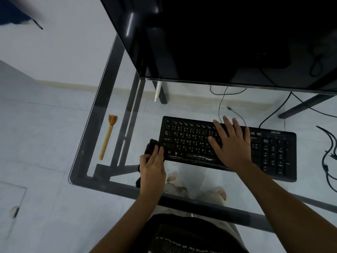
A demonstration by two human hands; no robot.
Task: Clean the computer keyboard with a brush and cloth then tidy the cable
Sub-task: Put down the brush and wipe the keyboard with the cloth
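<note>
A black keyboard (189, 141) lies on the glass desk (116, 181), angled slightly. My left hand (153, 168) grips a dark cloth (151, 145) pressed against the keyboard's left edge. My right hand (231, 143) lies flat on the middle keys with fingers spread, holding nothing. A tan wooden brush (107, 137) rests on the glass to the left, bristles pointing away from me. The keyboard's thin black cable (221, 103) loops off behind it toward the monitor.
A large black monitor (218, 37) stands at the back of the desk. More black cables (328, 157) lie at the right edge. Through the glass I see the desk's dark frame (102, 99), a tiled floor and my feet.
</note>
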